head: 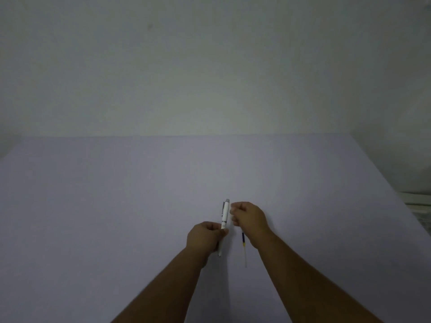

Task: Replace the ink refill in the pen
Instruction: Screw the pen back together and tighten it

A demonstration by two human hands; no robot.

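A white pen (pixel 225 213) with a metal clip stands nearly upright above the table, its tip pointing down toward me. My left hand (pixel 205 237) grips the pen's lower half. My right hand (pixel 250 217) has its fingertips closed on the pen's upper barrel from the right. A thin ink refill (pixel 244 249), dark blue and yellow at the top and clear below, lies on the table just under my right wrist. Its upper end is hidden by the hand.
The pale lilac table (pixel 116 206) stretches wide around both hands and meets a plain white wall (pixel 210 66) at the back. The table's right edge runs diagonally at the far right, with some light-coloured material (pixel 419 206) beyond it.
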